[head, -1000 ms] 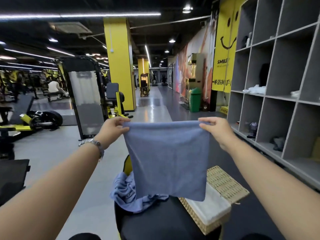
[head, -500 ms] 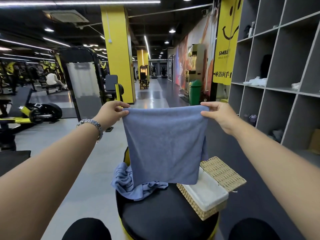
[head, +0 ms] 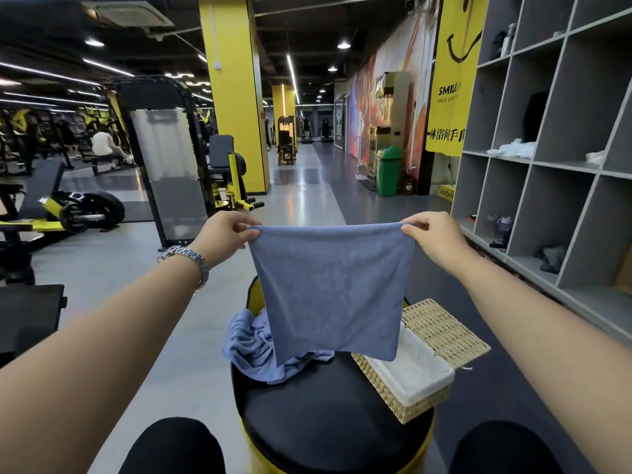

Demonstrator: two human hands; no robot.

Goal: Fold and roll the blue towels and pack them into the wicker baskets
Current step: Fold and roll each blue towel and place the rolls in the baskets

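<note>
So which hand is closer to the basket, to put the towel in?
The right hand. The basket sits on the right side of the black stool, below that arm. Both hands hold the towel; the left hand is farther away.

At frame centre, the left hand point(head: 224, 230) and right hand point(head: 432, 236) pinch the top corners of a hanging blue towel point(head: 330, 289).

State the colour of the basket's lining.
White lining inside the wicker basket, head view.

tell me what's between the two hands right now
In the head view, the blue towel spans from the left hand to the right hand, each pinching a top corner.
</note>
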